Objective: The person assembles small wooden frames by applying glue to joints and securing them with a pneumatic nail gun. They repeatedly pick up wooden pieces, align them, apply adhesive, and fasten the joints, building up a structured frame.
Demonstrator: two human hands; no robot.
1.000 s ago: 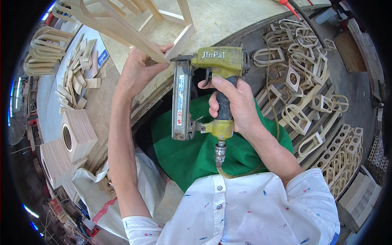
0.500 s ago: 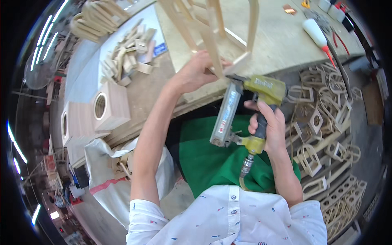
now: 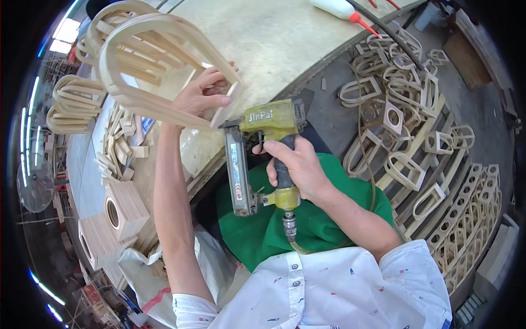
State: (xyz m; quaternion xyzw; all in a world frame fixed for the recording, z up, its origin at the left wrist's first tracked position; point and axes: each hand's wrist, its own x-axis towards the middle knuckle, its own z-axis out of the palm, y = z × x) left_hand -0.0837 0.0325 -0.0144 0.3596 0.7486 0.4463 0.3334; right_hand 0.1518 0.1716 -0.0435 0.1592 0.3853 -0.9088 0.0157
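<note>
My left hand (image 3: 197,97) is closed around the lower end of a pale arched wooden frame (image 3: 145,109), beside its short crosspiece (image 3: 223,114). The frame is tilted above the workbench, its rounded end toward the far left. In my right hand (image 3: 302,167) is a yellow-green pneumatic nail gun (image 3: 268,118), gripped by its black handle with the index finger at the trigger. The gun's nose is at the frame's near corner, by the crosspiece; whether it presses on the wood I cannot tell. An air hose (image 3: 298,248) runs from the handle's base.
More arched frames (image 3: 74,104) and a pile of small wood blocks (image 3: 118,142) are on the workbench (image 3: 274,49). Blocks with round holes (image 3: 127,211) stand at its left. A white bottle with a red nozzle (image 3: 335,8) lies far off. Wooden parts (image 3: 405,170) crowd the right side.
The wooden frame has been turned and tipped leftward, so its arch now shows. Both hands and the nail gun appear further left in the picture; the whole view has shifted too.
</note>
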